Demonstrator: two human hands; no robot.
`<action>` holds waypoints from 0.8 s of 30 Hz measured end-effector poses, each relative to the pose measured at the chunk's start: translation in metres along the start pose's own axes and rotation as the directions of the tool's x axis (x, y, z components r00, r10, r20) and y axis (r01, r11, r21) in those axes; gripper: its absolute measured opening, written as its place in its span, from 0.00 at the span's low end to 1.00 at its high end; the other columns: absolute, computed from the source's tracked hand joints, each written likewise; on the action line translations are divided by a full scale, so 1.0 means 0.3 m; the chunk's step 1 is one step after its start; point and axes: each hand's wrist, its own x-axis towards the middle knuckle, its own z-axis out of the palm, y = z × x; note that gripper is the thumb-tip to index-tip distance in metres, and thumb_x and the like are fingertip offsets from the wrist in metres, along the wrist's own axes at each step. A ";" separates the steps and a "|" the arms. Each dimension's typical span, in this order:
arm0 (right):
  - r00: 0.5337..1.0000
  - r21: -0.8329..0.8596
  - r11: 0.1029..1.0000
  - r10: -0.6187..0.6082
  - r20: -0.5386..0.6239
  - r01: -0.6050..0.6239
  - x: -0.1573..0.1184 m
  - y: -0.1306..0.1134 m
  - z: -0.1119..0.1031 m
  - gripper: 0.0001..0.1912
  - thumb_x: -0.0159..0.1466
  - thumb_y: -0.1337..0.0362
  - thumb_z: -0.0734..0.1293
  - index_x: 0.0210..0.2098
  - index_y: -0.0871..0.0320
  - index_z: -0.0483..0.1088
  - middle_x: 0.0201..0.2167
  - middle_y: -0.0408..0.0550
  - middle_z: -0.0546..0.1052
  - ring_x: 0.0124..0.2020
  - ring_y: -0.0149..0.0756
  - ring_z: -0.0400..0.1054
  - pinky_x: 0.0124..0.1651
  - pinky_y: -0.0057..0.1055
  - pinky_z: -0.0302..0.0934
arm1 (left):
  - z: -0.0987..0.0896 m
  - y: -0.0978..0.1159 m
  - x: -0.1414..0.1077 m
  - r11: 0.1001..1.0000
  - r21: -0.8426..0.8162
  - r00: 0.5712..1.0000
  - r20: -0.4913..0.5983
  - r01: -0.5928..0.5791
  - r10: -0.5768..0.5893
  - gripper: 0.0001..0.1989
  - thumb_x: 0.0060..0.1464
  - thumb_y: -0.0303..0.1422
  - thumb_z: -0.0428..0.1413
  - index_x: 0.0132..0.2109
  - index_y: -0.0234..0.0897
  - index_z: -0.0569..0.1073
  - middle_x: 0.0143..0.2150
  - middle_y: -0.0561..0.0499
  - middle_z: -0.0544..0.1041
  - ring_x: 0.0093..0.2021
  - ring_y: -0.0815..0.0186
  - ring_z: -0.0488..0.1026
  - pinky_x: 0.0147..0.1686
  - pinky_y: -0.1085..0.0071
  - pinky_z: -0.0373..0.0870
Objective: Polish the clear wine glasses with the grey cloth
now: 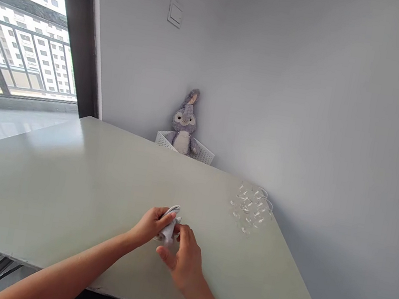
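My left hand is closed around a crumpled white cloth, with the thumb pressed on top of it. A folded edge of the cloth sticks up above the fingers. Just to the right, my right hand has its thumb and curled fingers apart, its fingertips beside the cloth's lower end. Whether those fingertips touch the cloth is hard to tell. Something pale and partly see-through shows at the cloth's lower end, too blurred to name. Both hands are above the near part of the pale table.
Several small clear, shiny pieces lie grouped near the table's right edge. Behind the far edge, a grey plush rabbit sits in a white perforated basket. Walls meet behind it, with a light switch. A window with a railing stands at left.
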 end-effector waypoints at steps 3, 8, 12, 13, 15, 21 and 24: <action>0.997 0.003 0.997 0.082 0.007 -0.082 0.002 -0.011 -0.004 0.18 0.58 0.50 0.61 0.39 0.57 0.64 0.33 0.48 0.72 0.34 0.38 0.65 0.34 0.30 0.59 | 0.024 0.012 -0.008 0.997 -0.071 0.999 -0.033 0.012 -0.014 0.22 0.52 0.51 0.44 0.26 0.36 0.59 0.20 0.57 0.60 0.19 0.75 0.53 0.19 0.77 0.49; 0.972 0.092 0.970 0.216 0.086 -0.224 0.046 0.081 -0.088 0.17 0.63 0.54 0.55 0.27 0.57 0.65 0.24 0.44 0.70 0.27 0.33 0.63 0.30 0.27 0.56 | -0.065 0.041 0.011 0.982 0.156 0.989 0.113 -0.108 0.091 0.20 0.44 0.47 0.54 0.24 0.36 0.56 0.20 0.59 0.53 0.21 0.75 0.50 0.20 0.77 0.45; 0.967 0.155 0.958 0.227 0.112 -0.243 0.071 0.159 -0.225 0.20 0.63 0.51 0.54 0.33 0.58 0.69 0.30 0.48 0.71 0.33 0.36 0.64 0.36 0.31 0.58 | -0.183 0.096 0.043 0.884 0.455 0.993 0.017 -0.111 0.116 0.15 0.42 0.40 0.55 0.24 0.36 0.58 0.21 0.58 0.57 0.23 0.73 0.53 0.22 0.77 0.48; 0.966 0.171 0.955 0.220 0.136 -0.241 0.072 0.166 -0.258 0.19 0.63 0.51 0.54 0.37 0.57 0.69 0.34 0.49 0.72 0.37 0.37 0.64 0.40 0.32 0.58 | -0.205 0.109 0.050 0.857 0.509 0.992 -0.032 -0.087 0.120 0.12 0.43 0.39 0.54 0.25 0.36 0.60 0.22 0.58 0.59 0.24 0.73 0.54 0.22 0.76 0.49; 0.958 0.241 0.939 0.198 0.206 -0.246 0.070 0.168 -0.313 0.19 0.63 0.52 0.55 0.45 0.55 0.67 0.44 0.50 0.70 0.45 0.38 0.62 0.47 0.34 0.56 | -0.232 0.132 0.061 0.825 0.563 0.988 -0.094 -0.050 0.124 0.09 0.45 0.39 0.52 0.28 0.38 0.65 0.23 0.57 0.63 0.25 0.71 0.58 0.24 0.76 0.52; 0.917 0.482 0.808 0.170 0.360 -0.339 0.062 0.180 -0.368 0.18 0.61 0.51 0.58 0.29 0.59 0.68 0.23 0.42 0.66 0.28 0.31 0.61 0.33 0.28 0.56 | -0.237 0.167 0.067 0.873 0.463 0.983 -0.018 -0.155 0.183 0.14 0.51 0.42 0.46 0.34 0.39 0.71 0.31 0.54 0.71 0.32 0.67 0.65 0.31 0.73 0.60; 0.908 0.530 0.752 0.223 0.354 -0.392 0.065 0.204 -0.366 0.18 0.58 0.50 0.61 0.24 0.59 0.64 0.20 0.40 0.61 0.23 0.28 0.55 0.28 0.26 0.52 | -0.233 0.167 0.076 0.897 0.406 0.984 0.030 -0.174 0.177 0.16 0.51 0.44 0.46 0.34 0.38 0.71 0.30 0.53 0.71 0.31 0.67 0.65 0.30 0.73 0.61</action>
